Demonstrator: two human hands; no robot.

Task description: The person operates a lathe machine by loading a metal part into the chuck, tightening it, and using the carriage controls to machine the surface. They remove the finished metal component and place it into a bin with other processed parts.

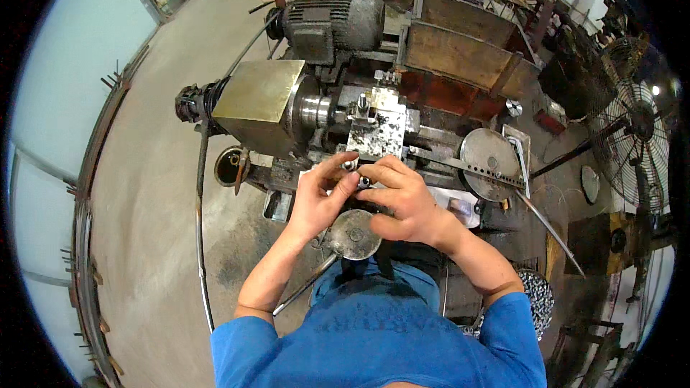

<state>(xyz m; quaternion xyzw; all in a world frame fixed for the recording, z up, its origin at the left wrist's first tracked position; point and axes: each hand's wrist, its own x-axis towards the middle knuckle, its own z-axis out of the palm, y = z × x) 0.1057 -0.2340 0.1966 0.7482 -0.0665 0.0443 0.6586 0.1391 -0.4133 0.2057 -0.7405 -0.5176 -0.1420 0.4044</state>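
Note:
In front of my chest both hands come together over the near side of a lathe. A small round metal part (364, 182), dark with a bright rim, sits at the fingertips. The thumb and fingers of my left hand (321, 200) close on its left side. From the right, the bent fingers of my right hand (404, 200) pinch it too. Its exact shape is partly hidden by the fingers. Just behind the hands lies the lathe's carriage (381, 129), strewn with dark chips, with a tool post (362, 105) on it. Below the hands is a round metal handwheel (354, 235).
To the left stands the box-shaped headstock (260, 90) with a chuck (316, 111); a motor (332, 23) sits behind. A round plate (489, 162) and a perforated bar (478, 169) are on the right, near a large fan (636, 126). Long rods (201, 223) stick out left.

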